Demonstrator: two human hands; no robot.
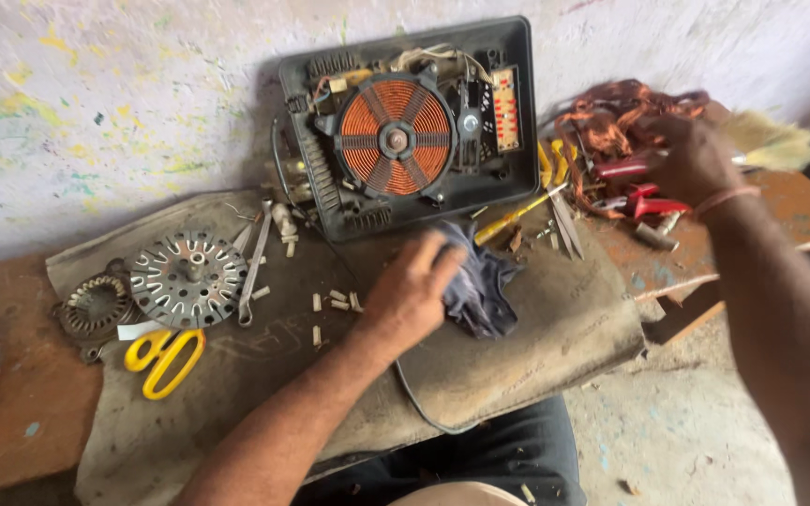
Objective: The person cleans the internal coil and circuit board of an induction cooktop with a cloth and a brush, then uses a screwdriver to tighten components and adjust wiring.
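Left hand point(412, 286) closed on dark cloth point(478, 281), just below opened cooktop point(405, 126): wiping step, I judge. Right hand point(696, 159), right of cooktop, apparently grips red-handled tool point(622, 169); blurred. Next: steadying the casing.

The person's left hand point(412, 289) lies palm down at the middle of the view, its fingers point(442, 255) curled and pressing downward, the bare forearm running back toward the lower left. The right hand point(696, 159) reaches far out to the upper right, back of the hand upward, fingers bent and closed, a thin band round the wrist.
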